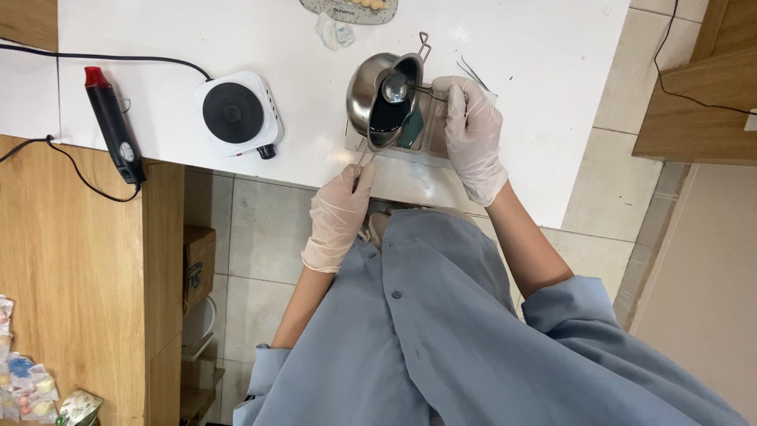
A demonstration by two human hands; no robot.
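My left hand (337, 214), in a pale glove, grips the wire handle of a small steel melting pot (372, 99). The pot is tilted on its side over a metal mould (430, 140) on the white table (512, 63), and dark green liquid shows at its lip. My right hand (471, 134), also gloved, holds a steel spoon (395, 87) whose bowl sits inside the pot's mouth. A patch of green liquid lies in the mould just under the pot's rim.
A small white electric hotplate (236, 113) sits left of the pot. A black heat gun with a red tip (113, 125) lies further left, its cord trailing onto a wooden counter (71, 276). Metal tweezers (473, 73) lie behind my right hand. A tray (351, 9) rests at the far edge.
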